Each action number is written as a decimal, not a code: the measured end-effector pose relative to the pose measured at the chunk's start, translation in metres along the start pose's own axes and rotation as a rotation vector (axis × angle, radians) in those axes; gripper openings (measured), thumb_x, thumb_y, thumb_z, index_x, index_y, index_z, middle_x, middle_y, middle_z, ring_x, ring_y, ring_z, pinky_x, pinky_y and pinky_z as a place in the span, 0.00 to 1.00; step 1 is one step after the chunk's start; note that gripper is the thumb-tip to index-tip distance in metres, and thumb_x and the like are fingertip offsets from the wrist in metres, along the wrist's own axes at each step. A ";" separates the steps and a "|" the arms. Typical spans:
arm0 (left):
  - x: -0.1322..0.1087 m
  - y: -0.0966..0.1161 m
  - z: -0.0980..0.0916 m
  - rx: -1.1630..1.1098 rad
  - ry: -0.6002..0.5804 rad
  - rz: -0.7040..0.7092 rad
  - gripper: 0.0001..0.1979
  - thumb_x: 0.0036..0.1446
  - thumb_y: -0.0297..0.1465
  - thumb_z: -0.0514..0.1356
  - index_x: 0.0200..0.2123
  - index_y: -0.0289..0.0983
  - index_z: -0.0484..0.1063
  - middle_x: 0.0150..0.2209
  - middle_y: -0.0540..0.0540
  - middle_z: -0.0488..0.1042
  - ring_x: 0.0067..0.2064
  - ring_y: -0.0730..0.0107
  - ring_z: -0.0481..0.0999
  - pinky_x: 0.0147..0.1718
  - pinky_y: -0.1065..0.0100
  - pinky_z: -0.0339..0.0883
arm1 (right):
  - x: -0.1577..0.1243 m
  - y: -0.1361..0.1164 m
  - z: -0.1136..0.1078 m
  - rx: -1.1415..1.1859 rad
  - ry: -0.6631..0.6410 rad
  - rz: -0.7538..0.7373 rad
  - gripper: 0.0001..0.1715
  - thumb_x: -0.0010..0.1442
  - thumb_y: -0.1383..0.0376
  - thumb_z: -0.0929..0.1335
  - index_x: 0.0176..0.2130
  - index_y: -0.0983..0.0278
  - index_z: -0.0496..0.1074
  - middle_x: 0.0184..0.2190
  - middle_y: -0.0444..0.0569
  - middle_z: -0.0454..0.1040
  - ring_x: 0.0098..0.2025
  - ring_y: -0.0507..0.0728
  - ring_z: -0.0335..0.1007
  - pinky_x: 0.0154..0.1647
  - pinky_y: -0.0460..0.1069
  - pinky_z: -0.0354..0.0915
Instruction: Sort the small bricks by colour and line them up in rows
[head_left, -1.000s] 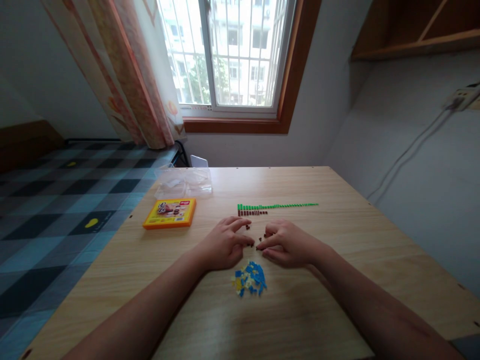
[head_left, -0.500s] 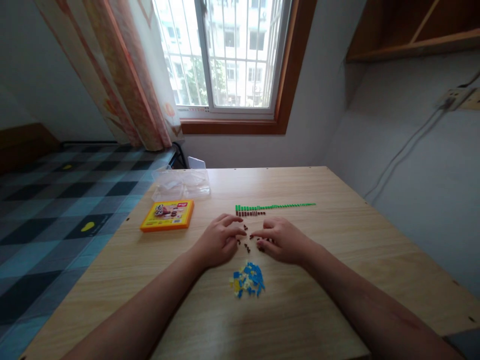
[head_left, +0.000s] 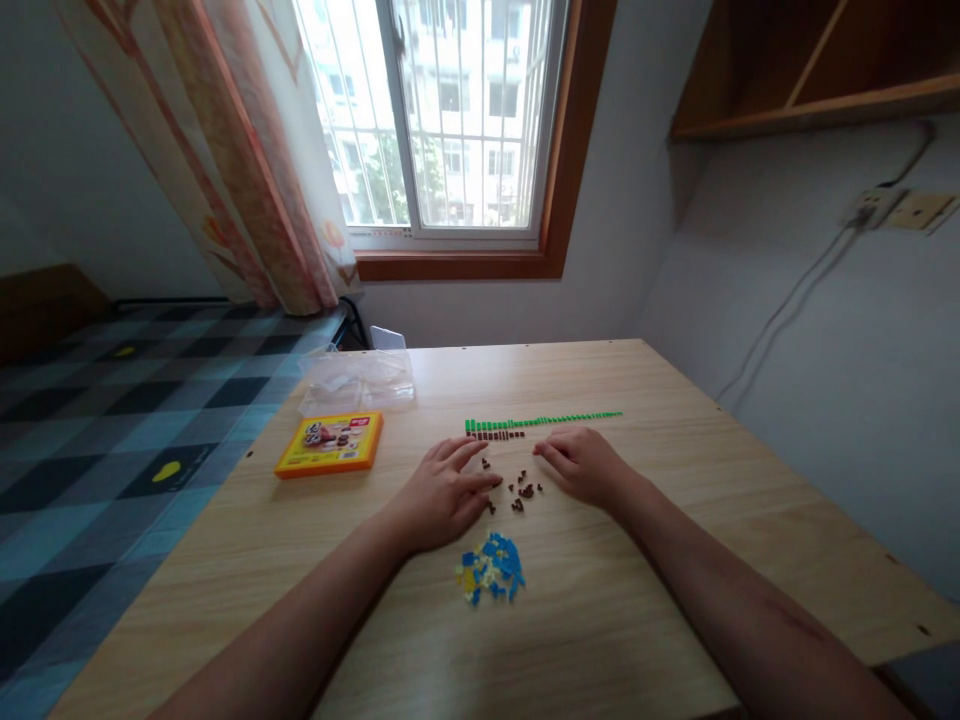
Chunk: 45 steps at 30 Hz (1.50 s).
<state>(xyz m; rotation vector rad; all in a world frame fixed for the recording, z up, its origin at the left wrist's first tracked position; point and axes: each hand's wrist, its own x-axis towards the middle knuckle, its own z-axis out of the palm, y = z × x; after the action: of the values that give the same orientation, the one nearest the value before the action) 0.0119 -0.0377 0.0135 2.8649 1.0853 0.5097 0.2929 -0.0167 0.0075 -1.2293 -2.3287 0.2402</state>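
My left hand lies palm down with fingers spread, its fingertips among loose brown toy bricks. My right hand is closed in a pinch just right of the short row of brown bricks; whatever its fingertips hold is too small to make out. Behind that row runs a longer line of green bricks, set from large at the left to small at the right. Closer to me is a mixed pile of blue and yellow bricks.
A yellow-orange box with a printed picture lies left of my left hand. Behind it stand clear plastic containers on the wooden table. A bed with a checked cover is at the left, walls behind and right.
My right hand has lifted off the loose brown bricks and moved away from me toward the end of the brown row, fingers now pinched. The camera view has shifted slightly.
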 end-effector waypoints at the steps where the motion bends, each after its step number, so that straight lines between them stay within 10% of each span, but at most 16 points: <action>1: 0.000 -0.001 0.000 0.006 0.010 -0.002 0.15 0.63 0.35 0.59 0.52 0.50 0.79 0.63 0.42 0.68 0.64 0.46 0.64 0.60 0.40 0.61 | 0.000 0.000 0.000 0.006 -0.008 0.003 0.24 0.72 0.61 0.62 0.27 0.64 0.75 0.26 0.48 0.75 0.31 0.54 0.67 0.35 0.48 0.56; 13: -0.003 -0.006 0.002 0.006 0.048 0.012 0.14 0.65 0.36 0.57 0.48 0.49 0.81 0.62 0.42 0.69 0.64 0.50 0.65 0.60 0.44 0.63 | -0.005 0.002 -0.004 0.171 -0.093 -0.063 0.09 0.62 0.68 0.69 0.36 0.61 0.82 0.29 0.46 0.77 0.29 0.51 0.67 0.32 0.46 0.58; 45: 0.000 -0.013 0.005 -0.042 0.188 -0.036 0.13 0.66 0.31 0.54 0.47 0.41 0.78 0.55 0.41 0.74 0.57 0.56 0.71 0.58 0.47 0.67 | -0.008 -0.019 -0.011 0.231 -0.272 -0.166 0.12 0.54 0.72 0.70 0.34 0.59 0.83 0.31 0.45 0.79 0.30 0.50 0.70 0.33 0.45 0.62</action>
<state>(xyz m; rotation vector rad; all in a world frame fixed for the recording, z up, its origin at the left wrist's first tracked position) 0.0058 -0.0276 0.0072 2.8015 1.1339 0.8033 0.2886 -0.0353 0.0216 -0.9336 -2.5285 0.6339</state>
